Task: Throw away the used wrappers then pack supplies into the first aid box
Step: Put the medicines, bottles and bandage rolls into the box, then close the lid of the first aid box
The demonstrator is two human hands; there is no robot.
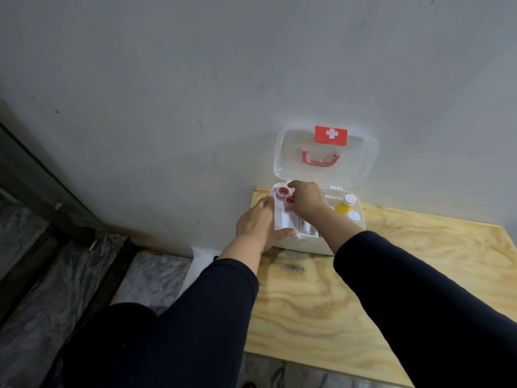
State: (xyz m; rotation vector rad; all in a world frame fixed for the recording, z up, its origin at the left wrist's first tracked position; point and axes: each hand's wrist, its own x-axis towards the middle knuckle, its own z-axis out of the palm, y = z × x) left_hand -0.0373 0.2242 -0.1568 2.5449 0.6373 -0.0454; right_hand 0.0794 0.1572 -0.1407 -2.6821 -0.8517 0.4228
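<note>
A white first aid box point(310, 245) stands open at the far left corner of a plywood table point(335, 303). Its clear lid point(361, 161) leans upright against the wall, showing a red cross label and a red handle. My left hand point(258, 224) grips the box's near left corner, over its white wall. My right hand point(306, 201) reaches into the left half, fingers closed beside two red-capped items point(282, 191); whether it grips one I cannot tell. A yellow bottle point(343, 207) with a white cap and another white cap point(354, 217) sit in the right half.
A grey wall rises directly behind the box. The table's left edge drops to a marbled floor point(70, 275). Something white point(201, 261) lies by the wall below the table corner. Bare plywood stretches to the right and toward me.
</note>
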